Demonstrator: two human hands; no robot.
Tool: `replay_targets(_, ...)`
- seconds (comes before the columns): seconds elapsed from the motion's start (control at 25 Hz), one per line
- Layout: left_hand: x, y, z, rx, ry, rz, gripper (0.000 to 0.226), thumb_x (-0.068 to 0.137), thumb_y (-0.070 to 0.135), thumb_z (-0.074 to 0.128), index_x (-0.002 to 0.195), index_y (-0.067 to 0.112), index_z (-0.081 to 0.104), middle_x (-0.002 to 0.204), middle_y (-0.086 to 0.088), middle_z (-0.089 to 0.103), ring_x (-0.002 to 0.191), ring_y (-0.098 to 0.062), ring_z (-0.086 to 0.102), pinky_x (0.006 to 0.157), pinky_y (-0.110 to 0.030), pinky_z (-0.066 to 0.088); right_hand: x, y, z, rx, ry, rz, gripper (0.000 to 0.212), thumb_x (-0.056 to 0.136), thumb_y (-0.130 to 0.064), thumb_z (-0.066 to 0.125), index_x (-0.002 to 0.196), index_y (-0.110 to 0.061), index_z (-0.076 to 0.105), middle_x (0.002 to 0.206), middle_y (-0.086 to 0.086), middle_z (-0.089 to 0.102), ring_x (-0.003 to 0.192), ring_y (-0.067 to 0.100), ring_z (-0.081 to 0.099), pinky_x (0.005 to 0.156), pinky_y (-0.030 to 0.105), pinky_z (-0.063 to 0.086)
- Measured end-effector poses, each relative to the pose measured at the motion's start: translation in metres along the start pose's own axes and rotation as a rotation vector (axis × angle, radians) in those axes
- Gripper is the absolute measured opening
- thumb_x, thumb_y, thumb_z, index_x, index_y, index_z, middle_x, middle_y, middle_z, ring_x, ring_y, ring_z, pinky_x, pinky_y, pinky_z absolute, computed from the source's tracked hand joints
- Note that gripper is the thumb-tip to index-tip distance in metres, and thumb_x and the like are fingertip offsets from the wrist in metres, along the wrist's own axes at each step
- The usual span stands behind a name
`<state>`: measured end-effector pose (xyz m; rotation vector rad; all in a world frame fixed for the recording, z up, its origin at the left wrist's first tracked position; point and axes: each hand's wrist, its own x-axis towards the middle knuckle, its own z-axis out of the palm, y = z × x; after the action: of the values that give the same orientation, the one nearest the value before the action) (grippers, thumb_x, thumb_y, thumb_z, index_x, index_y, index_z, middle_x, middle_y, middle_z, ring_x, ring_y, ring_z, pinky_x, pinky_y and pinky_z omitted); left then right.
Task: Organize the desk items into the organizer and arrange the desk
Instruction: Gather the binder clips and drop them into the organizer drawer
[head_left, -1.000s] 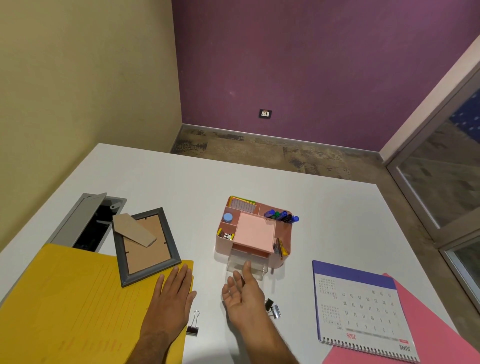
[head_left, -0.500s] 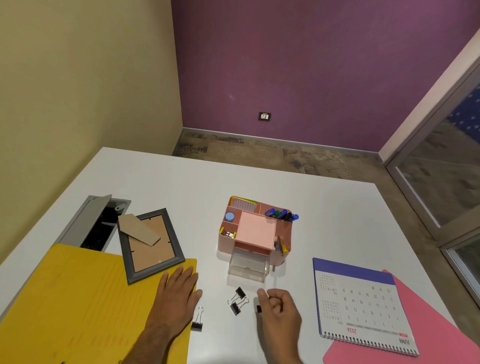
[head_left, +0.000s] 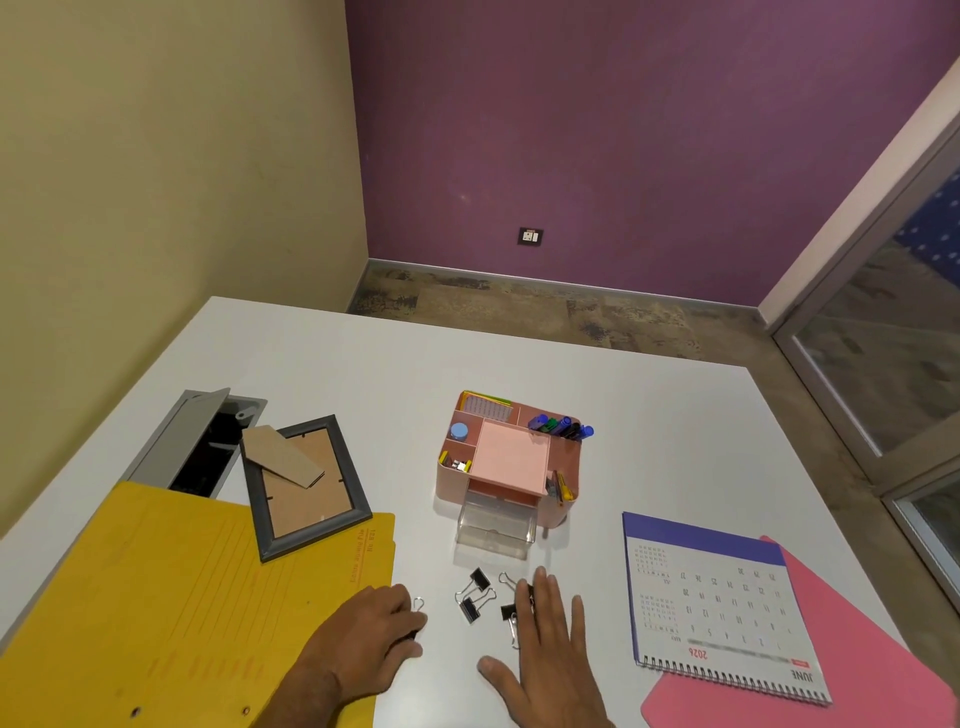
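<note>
Pink organizer sits mid-desk, clear drawer pulled out twd the person; markers in back-right slot lean right. Black binder clips w/ wire handles lie scattered just in front of drawer; R hand flat, fingers spread over one; L hand curls on a clip beside yellow folder.

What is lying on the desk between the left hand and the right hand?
In the head view, two black binder clips lie on the white desk between the left hand and the right hand.
</note>
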<state>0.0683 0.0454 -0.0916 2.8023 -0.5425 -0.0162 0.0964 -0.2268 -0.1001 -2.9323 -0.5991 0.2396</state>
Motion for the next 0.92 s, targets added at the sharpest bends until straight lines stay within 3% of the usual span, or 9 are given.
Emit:
replay_targets(0.2,0.012,0.022,0.005,-0.113,0.01,-0.088,0.025,0.082,0.058,0.048,0.092,0.044,0.066,0.083,0.022,0.055,0.068,0.002,0.053,0.056,-0.01,0.039,-0.001,-0.019,-0.005,-0.044,-0.012,-0.111,0.095,0.083,-0.081,0.036,0.145,-0.008,0.04,0.155,0.018,0.031,0.144,0.029,0.023,0.105,0.058,0.02)
replay_targets(0.32,0.013,0.031,0.007,-0.217,0.039,-0.153,0.021,0.084,0.05,0.055,0.096,0.039,0.068,0.089,0.019,0.058,0.078,-0.002,0.054,0.065,-0.016,0.045,-0.003,-0.022,-0.005,-0.031,-0.051,-0.098,0.095,0.082,-0.082,0.036,0.144,-0.011,0.042,0.154,0.016,0.033,0.143,0.029,0.024,0.104,0.059,0.021)
replay_targets(0.44,0.013,0.037,0.006,-0.285,0.097,-0.209,0.017,0.08,0.036,0.06,0.096,0.035,0.066,0.093,0.017,0.058,0.084,-0.004,0.051,0.072,-0.023,0.047,-0.005,-0.02,-0.005,0.068,0.003,-0.078,0.092,0.085,-0.079,0.035,0.15,-0.015,0.031,0.16,0.011,0.019,0.148,0.023,0.009,0.111,0.055,0.008)
replay_targets(0.52,0.013,0.043,0.001,-0.331,0.143,-0.23,0.022,0.077,0.029,0.062,0.098,0.035,0.062,0.095,0.018,0.056,0.087,0.0,0.047,0.075,-0.018,0.043,-0.005,-0.022,-0.01,0.247,0.092,-0.056,0.079,0.09,-0.07,0.038,0.151,-0.021,0.028,0.162,0.001,0.015,0.149,0.013,0.003,0.117,0.045,0.001)
replay_targets(0.6,0.016,0.049,-0.007,-0.417,0.217,-0.227,0.029,0.077,0.024,0.065,0.104,0.034,0.058,0.1,0.02,0.054,0.092,0.006,0.047,0.078,-0.011,0.041,-0.004,-0.027,-0.023,0.466,0.224,-0.003,0.056,0.089,-0.055,0.051,0.138,-0.028,0.046,0.149,-0.01,0.041,0.141,0.006,0.027,0.115,0.039,0.023)
replay_targets(0.68,0.023,0.058,-0.02,-0.492,0.294,-0.217,0.028,0.08,0.021,0.067,0.104,0.031,0.056,0.103,0.021,0.052,0.096,0.005,0.049,0.08,-0.013,0.044,-0.001,-0.04,-0.047,0.748,0.305,0.152,0.037,0.083,-0.041,0.066,0.119,-0.035,0.059,0.121,-0.018,0.062,0.113,-0.002,0.053,0.097,0.028,0.047)
replay_targets(0.72,0.028,0.062,-0.026,-0.507,0.325,-0.202,0.026,0.081,0.021,0.068,0.102,0.03,0.055,0.103,0.019,0.052,0.096,0.002,0.051,0.08,-0.015,0.045,0.004,-0.046,-0.059,0.926,0.293,0.244,0.031,0.082,-0.032,0.072,0.111,-0.036,0.063,0.107,-0.014,0.068,0.096,-0.001,0.062,0.085,0.024,0.053)
replay_targets(0.8,0.038,0.068,-0.033,-0.523,0.371,-0.163,0.022,0.083,0.021,0.069,0.099,0.028,0.055,0.102,0.017,0.052,0.095,-0.003,0.052,0.079,-0.019,0.047,0.016,-0.051,-0.076,1.227,0.216,0.387,0.027,0.08,-0.014,0.077,0.1,-0.029,0.069,0.087,0.0,0.074,0.075,0.008,0.068,0.067,0.021,0.056)
replay_targets(0.92,0.049,0.071,-0.036,-0.553,0.39,-0.131,0.018,0.086,0.021,0.066,0.098,0.026,0.054,0.1,0.015,0.051,0.091,-0.006,0.053,0.073,-0.024,0.049,0.028,-0.048,-0.093,1.306,0.196,0.425,0.02,0.079,-0.003,0.076,0.088,-0.021,0.075,0.076,0.009,0.075,0.073,0.025,0.072,0.064,0.027,0.059)
